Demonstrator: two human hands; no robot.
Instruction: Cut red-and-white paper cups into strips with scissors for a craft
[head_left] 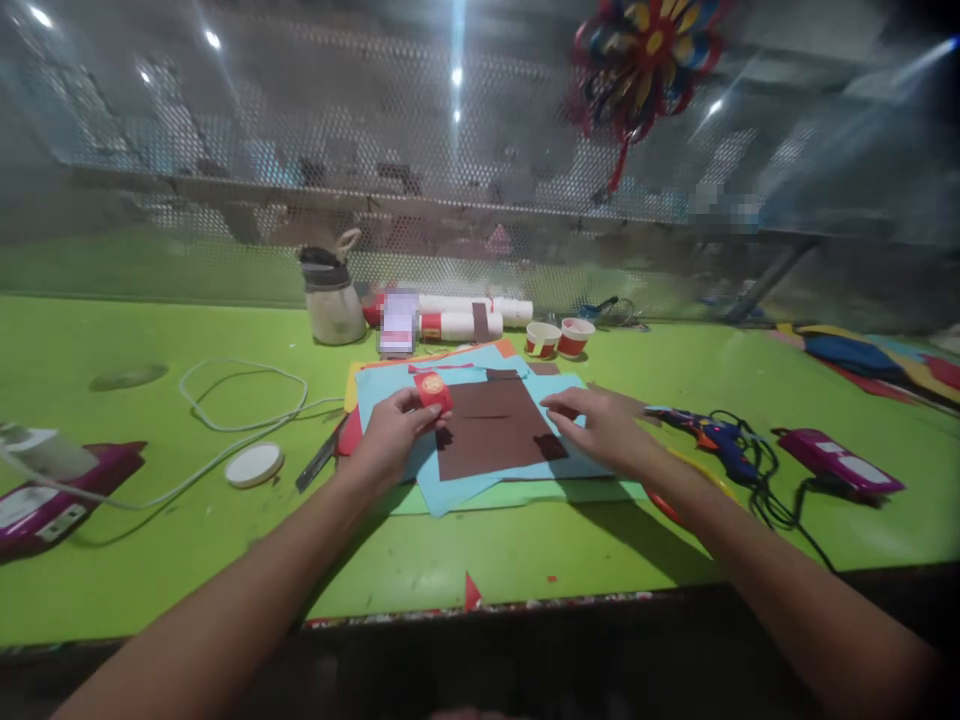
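Pinched in my left hand [395, 428] is a small red paper piece [433, 393] with a round gold emblem. My right hand [592, 425] hovers over the right side of the papers with its fingers apart, and nothing shows in it. Between both hands lies a brown paper sheet [491, 430], on top of light blue sheets [450, 492]. Narrow brown and red strips lie along the back of the stack. A dark, slim cutter-like tool [321, 458] rests left of my left hand.
A blue glue gun [712, 440] with a tangled cord lies right, near a purple power strip [840, 462]. Behind the papers stand paper cups [574, 338], rolls of stacked white cups [459, 327], a phone [398, 322] and a kettle-like jug [332, 305]. A white lid [254, 465] and cable lie left.
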